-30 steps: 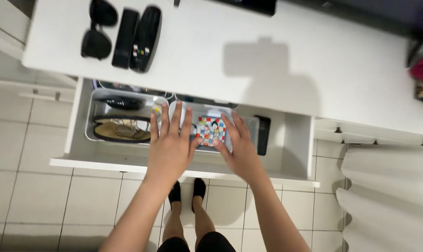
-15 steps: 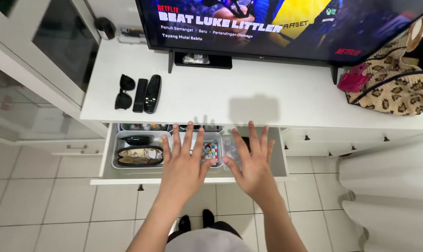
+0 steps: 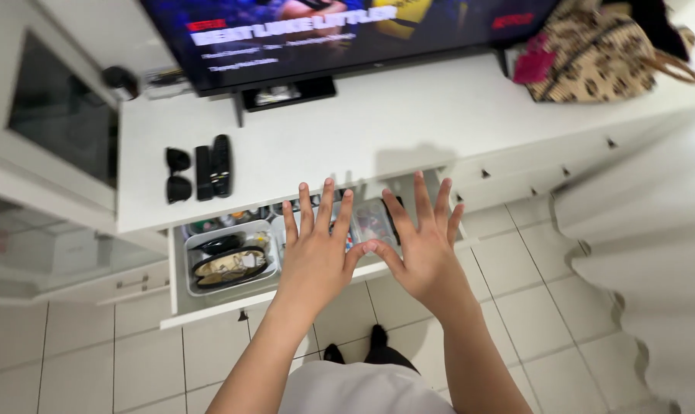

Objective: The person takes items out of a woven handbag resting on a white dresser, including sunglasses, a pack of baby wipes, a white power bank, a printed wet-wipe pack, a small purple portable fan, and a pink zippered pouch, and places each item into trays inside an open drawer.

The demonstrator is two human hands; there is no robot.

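Note:
My left hand (image 3: 315, 253) and my right hand (image 3: 421, 245) are held out flat, fingers spread, backs up, thumbs almost touching. Both hover empty above an open white drawer (image 3: 209, 307) of a low white cabinet. Under the hands lie clear trays; a colourful checked box (image 3: 350, 239) shows between the thumbs. In the drawer's left part a clear tray (image 3: 228, 261) holds a tan and black glasses case and a dark object.
On the cabinet top (image 3: 378, 123) lie black sunglasses (image 3: 178, 174) and two black remotes (image 3: 213, 165). A television (image 3: 340, 31) stands behind, a leopard-print bag (image 3: 600, 46) at the far right. A glass-door cabinet (image 3: 48, 115) stands left, white fabric (image 3: 654, 253) right, tiled floor below.
The view has pulled back and tilted, bringing the television and bag into sight. My hands have stayed spread over the drawer, now further from it and closer together.

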